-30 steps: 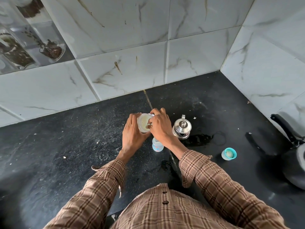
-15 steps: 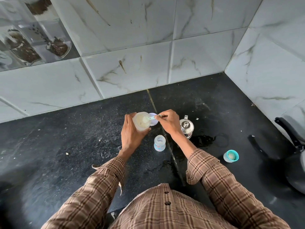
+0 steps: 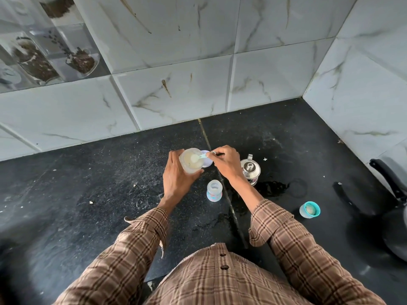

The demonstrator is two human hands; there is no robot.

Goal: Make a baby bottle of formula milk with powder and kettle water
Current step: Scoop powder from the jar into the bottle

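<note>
Honestly, I find no readable writing anywhere — the printed wall tiles (image 3: 44, 51) at far left show only blurred dark pictures. My left hand (image 3: 176, 179) wraps round the powder jar (image 3: 191, 160), tilted toward me; its label, if any, is hidden. My right hand (image 3: 226, 164) pinches the small scoop (image 3: 199, 156), its bowl inside the jar's mouth. A pale lid (image 3: 208, 164) peeks out behind. The baby bottle (image 3: 214, 190) stands open on the black counter (image 3: 88, 194) below my hands, its coloured print illegible. Steel kettle (image 3: 250, 169), teal cap (image 3: 309, 209) — then a dark pan (image 3: 392, 194) cut off at right.
</note>
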